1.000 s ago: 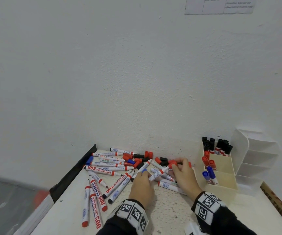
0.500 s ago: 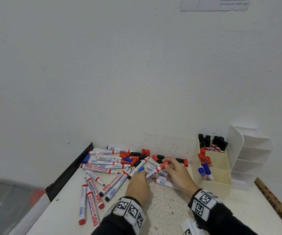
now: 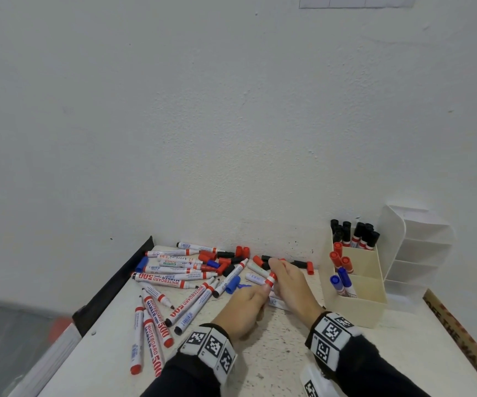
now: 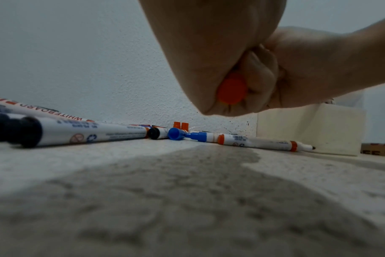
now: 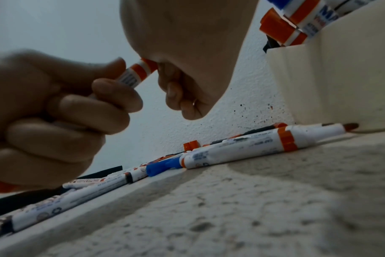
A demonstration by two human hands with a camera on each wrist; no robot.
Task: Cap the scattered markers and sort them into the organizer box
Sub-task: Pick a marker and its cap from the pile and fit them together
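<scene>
A red whiteboard marker (image 3: pixel 271 279) is held between both hands just above the table. My left hand (image 3: pixel 260 293) grips its white barrel (image 5: pixel 130 78) in a fist, and the marker's red rear end (image 4: pixel 231 90) shows in the left wrist view. My right hand (image 3: pixel 274 270) curls round the red cap on the marker's front end (image 5: pixel 150 65). The cream organizer box (image 3: pixel 354 308) stands to the right, with black markers (image 3: pixel 354 236) at the back, red markers (image 3: pixel 338 257) in the middle and blue markers (image 3: pixel 341 282) in front. Several scattered markers (image 3: pixel 180 282) and loose caps lie to the left.
A loose blue cap (image 3: pixel 233 284) lies just left of my hands. An uncapped marker (image 4: pixel 264 141) lies by the box. A white tiered shelf (image 3: pixel 414 253) stands behind the organizer. A printed wooden strip (image 3: pixel 460 339) runs along the right edge, a black rim (image 3: pixel 111 285) along the left.
Both hands have pulled back a little from the pile with the red marker. My right hand has closed over its front end. The blue cap now lies uncovered on the table.
</scene>
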